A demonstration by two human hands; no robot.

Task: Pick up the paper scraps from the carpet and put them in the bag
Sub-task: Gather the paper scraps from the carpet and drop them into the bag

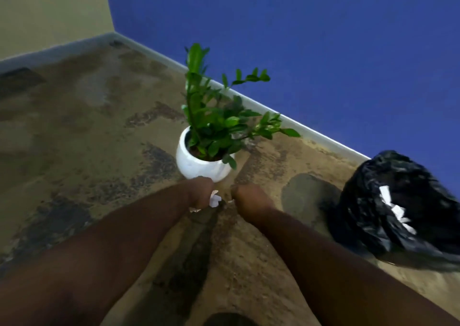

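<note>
Reaching forward and down, both bare forearms extend over the mottled tan-and-grey carpet [87, 131] toward a round white ceramic pot [196, 167] that holds a leafy green plant [219, 124].

Left hand [200, 192]: fingers curled inward, clenched around crumpled white paper scraps [214, 199]. White edges of the paper stick out on the hand's right side and underneath it. The hand sits just in front of the pot's base; contact with the pot cannot be determined because of motion blur.

Right hand [249, 198]: fingers folded under, pointing down toward the carpet. A tiny white fleck shows at its left edge, near the fingertips. Whether the hand is pinching that fleck or merely beside it cannot be told. The two hands are near each other, with a narrow strip of carpet visible between them.

Crinkled black plastic bag [398, 211]: lies on the carpet to the right, well apart from both hands, its mouth open toward the camera. Several white paper pieces [395, 207] are visible inside it.

Setting: the pot stands close to a pale grey baseboard [311, 131] that runs along a deep blue wall [323, 39]. A beige wall [49, 9] meets the blue one in the far corner. A dark rounded shape sits at the bottom edge of the view, too cut off to identify.
</note>
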